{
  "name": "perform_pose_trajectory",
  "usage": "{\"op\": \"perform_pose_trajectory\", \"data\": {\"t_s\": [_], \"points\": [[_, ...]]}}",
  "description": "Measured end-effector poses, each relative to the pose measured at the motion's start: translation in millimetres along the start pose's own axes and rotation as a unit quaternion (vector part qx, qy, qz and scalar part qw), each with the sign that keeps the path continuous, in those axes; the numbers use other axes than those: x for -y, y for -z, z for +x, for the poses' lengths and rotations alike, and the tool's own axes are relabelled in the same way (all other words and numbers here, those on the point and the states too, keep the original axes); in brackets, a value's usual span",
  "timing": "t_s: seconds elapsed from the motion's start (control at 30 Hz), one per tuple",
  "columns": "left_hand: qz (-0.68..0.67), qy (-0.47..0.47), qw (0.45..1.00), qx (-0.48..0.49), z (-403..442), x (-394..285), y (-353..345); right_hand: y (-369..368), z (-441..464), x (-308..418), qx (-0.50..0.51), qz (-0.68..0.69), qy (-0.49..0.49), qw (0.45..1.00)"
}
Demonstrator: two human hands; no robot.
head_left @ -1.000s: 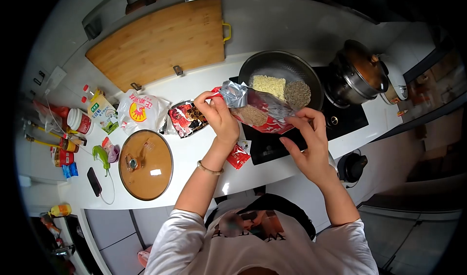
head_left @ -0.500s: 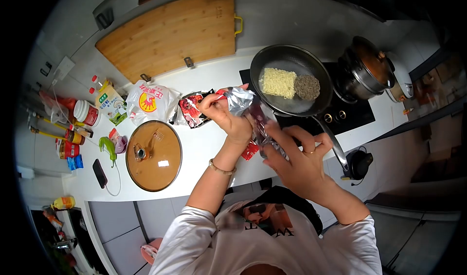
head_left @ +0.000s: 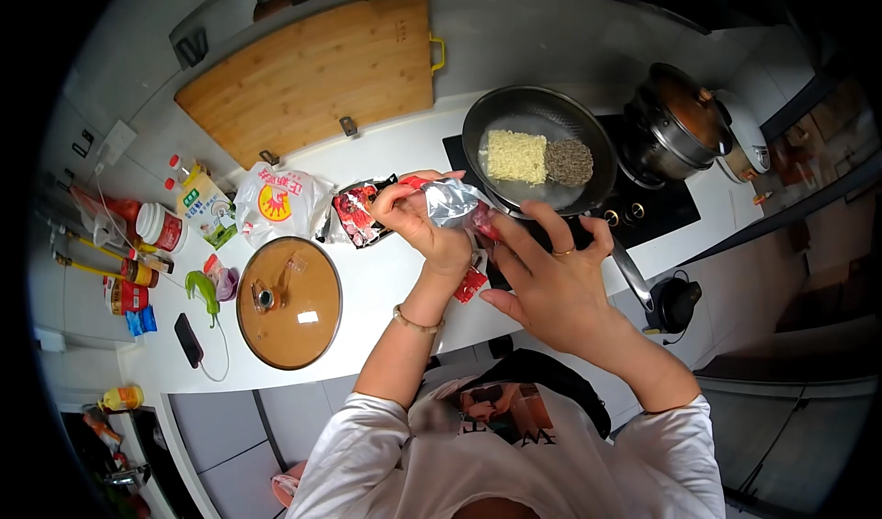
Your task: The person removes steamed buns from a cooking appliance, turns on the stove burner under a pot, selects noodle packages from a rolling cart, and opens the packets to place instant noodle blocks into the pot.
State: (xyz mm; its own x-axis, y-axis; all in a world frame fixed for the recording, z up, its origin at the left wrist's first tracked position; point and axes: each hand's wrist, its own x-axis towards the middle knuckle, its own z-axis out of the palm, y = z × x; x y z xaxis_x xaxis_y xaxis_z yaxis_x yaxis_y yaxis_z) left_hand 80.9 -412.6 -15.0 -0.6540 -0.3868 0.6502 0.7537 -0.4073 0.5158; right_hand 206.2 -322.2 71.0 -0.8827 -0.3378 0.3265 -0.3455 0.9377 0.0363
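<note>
My left hand [head_left: 432,230] is closed around a silver foil packet [head_left: 453,203] with red and pinkish parts, held above the counter in front of the pan. My right hand [head_left: 565,276] reaches in from the right. Its index finger touches the packet's pinkish end, while the thumb and other fingers are spread apart. Below the packet, between my hands, shows a small red sachet [head_left: 471,280]; what it rests on is hidden. A block of instant noodles [head_left: 516,156] and a round, dark, grainy cake [head_left: 570,162] lie side by side in the frying pan [head_left: 496,110].
The pan stands on a black hob [head_left: 675,208], its handle [head_left: 632,276] pointing towards me. A lidded pot [head_left: 680,119] is at the right. Leftward are a red package [head_left: 360,214], plastic bag [head_left: 276,197], glass lid [head_left: 289,321], green pepper [head_left: 202,294] and phone [head_left: 188,340].
My right fingers have shifted slightly up and spread more at the packet's end. The dark shiny film under them shows less. The view has shifted slightly; pan and noodles stay put.
</note>
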Motion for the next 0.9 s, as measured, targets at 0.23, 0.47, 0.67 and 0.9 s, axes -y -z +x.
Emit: {"op": "perform_pose_trajectory", "data": {"t_s": [0.23,0.47,0.67,0.9], "points": [[0.043,-0.030,0.996,0.067,0.7,1.4,2.4,-13.3,1.8,-6.6,-0.037,0.043,0.053,0.997],[0.127,0.013,0.991,0.045,-2.0,11.3,10.2,-7.9,5.3,-12.8,0.009,0.109,0.007,0.994],[0.249,0.055,0.954,0.155,-0.2,8.6,22.5,-23.1,-1.8,-35.1,-0.009,0.266,-0.057,0.962],[0.338,-0.040,0.903,0.264,22.5,9.9,16.4,-30.9,-0.3,-48.1,-0.051,0.370,-0.095,0.923]]}}
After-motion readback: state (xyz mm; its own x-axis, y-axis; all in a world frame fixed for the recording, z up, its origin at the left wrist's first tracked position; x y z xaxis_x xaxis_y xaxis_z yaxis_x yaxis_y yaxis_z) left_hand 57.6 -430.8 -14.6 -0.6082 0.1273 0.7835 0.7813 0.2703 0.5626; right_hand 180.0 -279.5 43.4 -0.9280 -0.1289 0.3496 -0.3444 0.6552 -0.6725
